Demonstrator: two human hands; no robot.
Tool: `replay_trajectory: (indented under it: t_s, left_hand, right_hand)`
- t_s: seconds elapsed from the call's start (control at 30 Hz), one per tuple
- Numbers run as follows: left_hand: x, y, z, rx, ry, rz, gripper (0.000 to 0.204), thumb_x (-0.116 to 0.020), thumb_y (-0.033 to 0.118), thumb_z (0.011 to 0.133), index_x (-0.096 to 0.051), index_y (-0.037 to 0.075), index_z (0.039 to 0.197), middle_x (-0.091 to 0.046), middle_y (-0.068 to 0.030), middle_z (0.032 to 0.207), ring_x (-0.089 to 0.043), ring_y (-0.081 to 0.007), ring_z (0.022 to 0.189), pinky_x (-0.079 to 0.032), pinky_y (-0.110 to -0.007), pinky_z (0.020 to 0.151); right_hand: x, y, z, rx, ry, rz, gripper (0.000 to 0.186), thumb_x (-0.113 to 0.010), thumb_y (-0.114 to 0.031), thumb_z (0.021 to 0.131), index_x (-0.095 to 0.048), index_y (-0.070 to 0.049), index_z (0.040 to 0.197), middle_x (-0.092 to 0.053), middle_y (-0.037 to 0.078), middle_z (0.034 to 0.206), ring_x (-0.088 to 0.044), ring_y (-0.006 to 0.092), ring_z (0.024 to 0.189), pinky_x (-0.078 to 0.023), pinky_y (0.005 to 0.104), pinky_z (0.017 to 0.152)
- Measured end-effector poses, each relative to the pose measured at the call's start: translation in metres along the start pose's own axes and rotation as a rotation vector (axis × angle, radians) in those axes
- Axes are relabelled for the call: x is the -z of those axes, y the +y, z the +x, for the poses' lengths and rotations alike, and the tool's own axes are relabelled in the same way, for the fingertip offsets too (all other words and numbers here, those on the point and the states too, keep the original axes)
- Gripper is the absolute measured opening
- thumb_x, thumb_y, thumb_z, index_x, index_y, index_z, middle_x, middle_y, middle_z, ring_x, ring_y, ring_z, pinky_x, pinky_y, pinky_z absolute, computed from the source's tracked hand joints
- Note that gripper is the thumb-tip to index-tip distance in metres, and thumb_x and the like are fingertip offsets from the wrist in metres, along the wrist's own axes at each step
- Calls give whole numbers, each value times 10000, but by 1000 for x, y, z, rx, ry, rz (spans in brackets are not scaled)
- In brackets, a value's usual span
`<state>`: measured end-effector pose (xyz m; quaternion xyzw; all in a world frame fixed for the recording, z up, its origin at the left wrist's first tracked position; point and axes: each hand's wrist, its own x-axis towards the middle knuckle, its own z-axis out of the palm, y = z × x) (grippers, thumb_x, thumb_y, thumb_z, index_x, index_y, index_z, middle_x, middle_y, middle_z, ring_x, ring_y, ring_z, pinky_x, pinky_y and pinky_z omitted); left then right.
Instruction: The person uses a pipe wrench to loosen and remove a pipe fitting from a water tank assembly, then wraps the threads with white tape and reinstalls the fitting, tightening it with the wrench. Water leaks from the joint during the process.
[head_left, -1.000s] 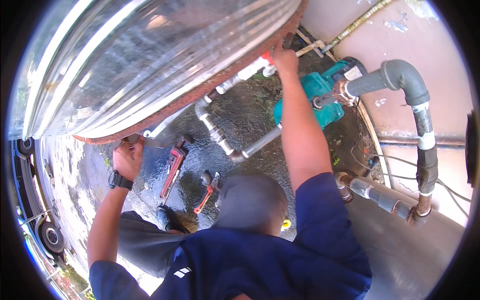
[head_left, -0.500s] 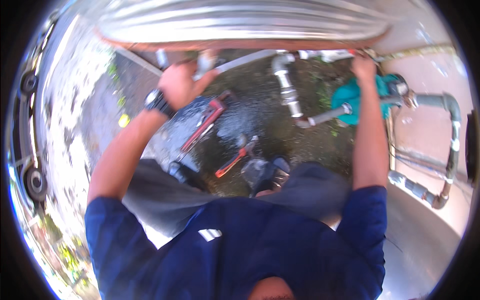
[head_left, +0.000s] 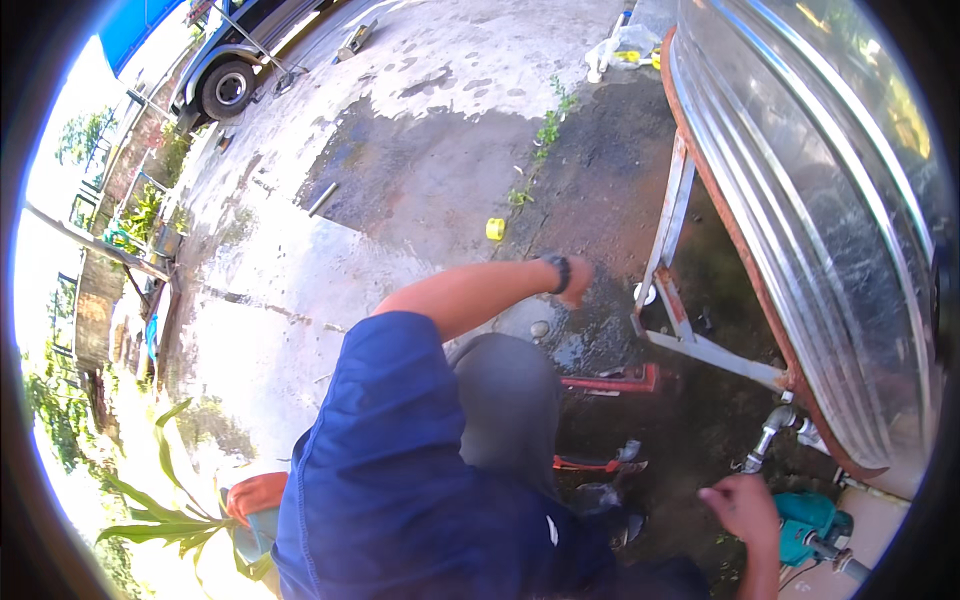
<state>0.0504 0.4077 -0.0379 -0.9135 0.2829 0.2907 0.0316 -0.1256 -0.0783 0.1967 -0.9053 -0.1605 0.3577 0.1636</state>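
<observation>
My left hand (head_left: pixel 575 282), with a dark watch on the wrist, is stretched out over the wet ground, left of the tank's metal stand (head_left: pixel 663 230). It is blurred and its fingers are hidden. A small white ring (head_left: pixel 645 295) lies beside the stand leg. At the lower right, my right hand (head_left: pixel 745 505) is closed, its thumb sticking out to the left; anything inside it is hidden. Close by are a grey pipe with elbow fittings (head_left: pixel 768 437) and a teal pump (head_left: pixel 803 520). Below my left hand lie a red pipe wrench (head_left: pixel 612 384) and an orange-handled wrench (head_left: pixel 588 463).
A large ribbed metal tank (head_left: pixel 790 220) fills the right side, resting on its stand. On the concrete are a yellow roll (head_left: pixel 495 229) and a short stick (head_left: pixel 323 198). A parked truck (head_left: pixel 228 88) is at the far left, a long-leaved plant (head_left: pixel 165 525) at the lower left.
The view has swung left, bringing the yard and truck into sight. My left hand has left the white piece under the tank; my right hand has come away from the pipe above the pump.
</observation>
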Motion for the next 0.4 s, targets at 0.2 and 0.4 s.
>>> replay_trajectory:
  t_s: [0.2,0.4]
  left_hand:
    - [-87,-58,-77,59,-472,237,685,-741,599,773,-700,100,1240,-694,-102,1261,-627,-318,1207,-463,-435,1055]
    - [-43,-71,-220,711,-158,-636,794,-781,501,778,-566,26,1378,-631,-209,1331,-598,-364,1243,-483,-452,1042]
  right_hand:
    - [-11,-88,86,247,-259,-397,427,-678,-435,895,-709,-15,962,-711,193,945,-694,374,957,-556,469,854]
    - [28,-168,136,330,-110,-235,427,-674,-388,901,-663,-14,1107,-706,205,1071,-680,378,1026,-542,487,899]
